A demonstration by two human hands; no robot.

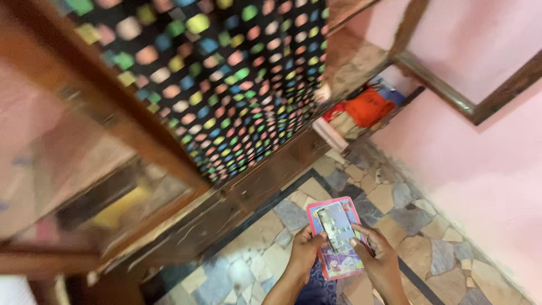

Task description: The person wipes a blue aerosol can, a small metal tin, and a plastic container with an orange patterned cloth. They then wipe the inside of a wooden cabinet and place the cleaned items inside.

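Note:
A flat pink-framed rectangular toy board [337, 235] with a shiny picture face is held low in the frame, above the stone floor. My left hand [305, 252] grips its left edge, thumb on the front. On the opposite edge sits my right hand [381, 261], its fingers laid across the board's front. The board tilts slightly to the left.
A black curtain with coloured dots [226, 85] hangs in a wooden frame [141, 135]. A wooden sill [254, 186] runs along its foot. The floor is mosaic stone [395, 197]. Orange and red cloth items [367, 107] lie in a recess by the pink wall [485, 169].

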